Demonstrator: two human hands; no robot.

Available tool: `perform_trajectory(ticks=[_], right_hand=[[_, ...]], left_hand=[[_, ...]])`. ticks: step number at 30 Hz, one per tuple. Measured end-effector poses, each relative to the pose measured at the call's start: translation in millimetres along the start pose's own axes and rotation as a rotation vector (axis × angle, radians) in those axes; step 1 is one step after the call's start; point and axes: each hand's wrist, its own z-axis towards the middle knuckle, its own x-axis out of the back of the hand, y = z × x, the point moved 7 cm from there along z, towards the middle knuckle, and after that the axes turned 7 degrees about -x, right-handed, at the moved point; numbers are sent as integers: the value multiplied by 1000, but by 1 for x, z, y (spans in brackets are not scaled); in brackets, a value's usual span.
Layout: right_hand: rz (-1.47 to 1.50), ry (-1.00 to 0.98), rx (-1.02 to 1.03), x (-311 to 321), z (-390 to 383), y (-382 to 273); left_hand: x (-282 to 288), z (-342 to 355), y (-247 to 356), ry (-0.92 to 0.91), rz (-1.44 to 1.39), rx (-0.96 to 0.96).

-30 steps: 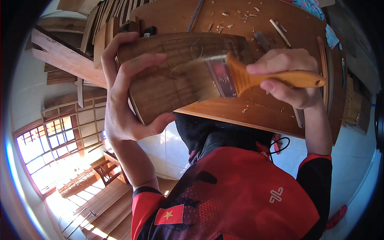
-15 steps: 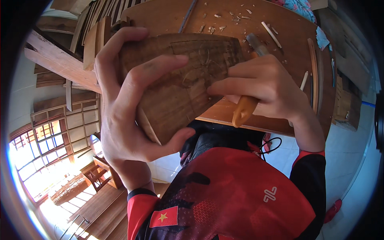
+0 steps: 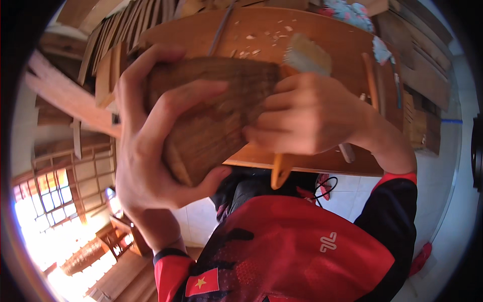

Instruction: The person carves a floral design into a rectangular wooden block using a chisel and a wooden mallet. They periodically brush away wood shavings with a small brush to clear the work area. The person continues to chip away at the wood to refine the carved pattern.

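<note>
My left hand [image 3: 151, 151] grips a carved brown wooden panel [image 3: 216, 121], held up close to the camera with the thumb under its lower edge and the fingers over its front. My right hand [image 3: 307, 113] holds a paintbrush [image 3: 302, 63] with an orange wooden handle; its pale bristles stick up above the panel's top right corner and the handle end points down below the hand. Both hands press against the panel.
A wooden workbench [image 3: 322, 30] with scattered wood chips and long tools lies behind the hands. Stacked planks [image 3: 115, 45] and beams stand at the left. My red and black shirt [image 3: 302, 246] fills the lower middle. White floor tiles show at the right.
The panel has come closer and tilted. My right hand has swung the brush from lying across the panel to upright, bristles now above the panel's top right corner.
</note>
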Motion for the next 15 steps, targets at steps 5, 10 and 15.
perform_trajectory(ticks=[5, 10, 15], right_hand=[[-130, -58, 92, -4, 2, -7], [-101, -22, 120, -2, 4, -7], [-60, -3, 121, -8, 5, -8]], left_hand=[[2, 0, 0, 38, -85, 107], [1, 5, 6, 40, -95, 98], [1, -1, 9, -41, -67, 88]])
